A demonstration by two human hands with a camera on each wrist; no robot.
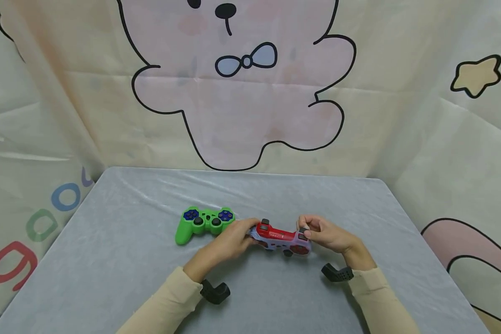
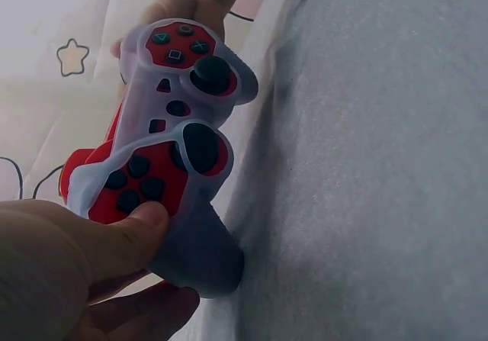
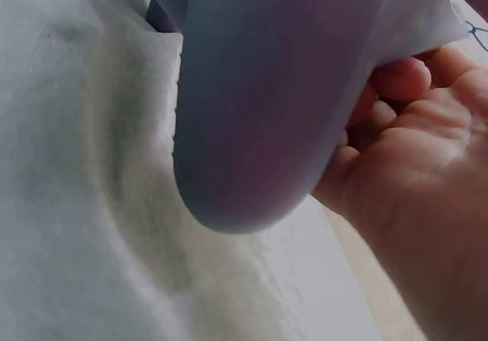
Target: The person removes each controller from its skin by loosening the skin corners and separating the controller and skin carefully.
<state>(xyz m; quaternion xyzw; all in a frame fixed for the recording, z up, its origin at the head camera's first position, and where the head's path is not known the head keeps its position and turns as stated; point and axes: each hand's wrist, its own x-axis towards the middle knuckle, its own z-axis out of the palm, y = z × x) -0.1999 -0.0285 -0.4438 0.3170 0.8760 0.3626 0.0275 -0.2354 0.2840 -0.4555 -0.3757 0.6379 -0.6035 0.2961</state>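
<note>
A red game controller (image 1: 279,234) wears a translucent pale-purple silicone sleeve (image 3: 259,112). It is held up off the table, tilted so its shoulder buttons face up in the head view. My left hand (image 1: 231,239) grips its left end; in the left wrist view the thumb (image 2: 149,223) presses beside the direction buttons. At the other end, my right hand (image 1: 326,234) pinches an edge of the sleeve near the shoulder buttons. The right wrist view shows the sleeve pulled out toward those curled fingers (image 3: 400,80). Part of the fingertips is hidden behind the sleeve.
A green game controller (image 1: 185,229) lies face up on the table, just left of the held one. Grey cloth (image 1: 108,260) covers the tabletop. Printed curtains (image 1: 242,111) stand behind and at both sides. Black wrist cameras (image 1: 215,292) stick out from both sleeves.
</note>
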